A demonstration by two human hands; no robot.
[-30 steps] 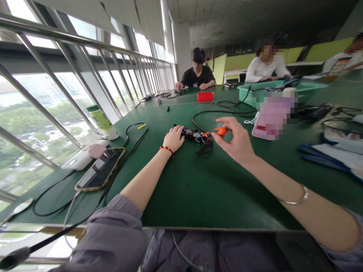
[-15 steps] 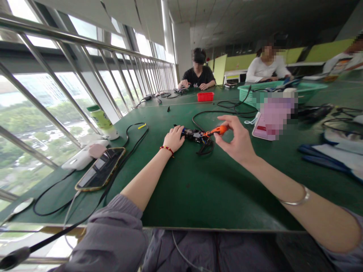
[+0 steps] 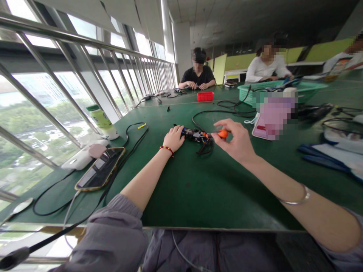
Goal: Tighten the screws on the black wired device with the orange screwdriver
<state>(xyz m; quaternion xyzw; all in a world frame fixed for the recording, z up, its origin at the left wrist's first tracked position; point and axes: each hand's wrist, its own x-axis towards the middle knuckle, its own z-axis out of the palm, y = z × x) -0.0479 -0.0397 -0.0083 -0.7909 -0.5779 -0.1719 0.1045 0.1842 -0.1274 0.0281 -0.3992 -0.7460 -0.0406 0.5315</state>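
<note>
a black wired device (image 3: 195, 136) lies at the centre of a green table (image 3: 204, 192). the left hand (image 3: 173, 139) grips its nine o'clock end. at three o'clock, the right hand (image 3: 236, 138) pinches an orange-handled screwdriver (image 3: 222, 134), shaft pointing to nine, tip contact too small to tell. a green basket (image 3: 245, 97) sits at two o'clock.

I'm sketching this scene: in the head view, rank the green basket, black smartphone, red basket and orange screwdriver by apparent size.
Green basket
Black smartphone
Unranked, both smallest: red basket and orange screwdriver; too alike, with fingers partly covering the screwdriver.
</note>
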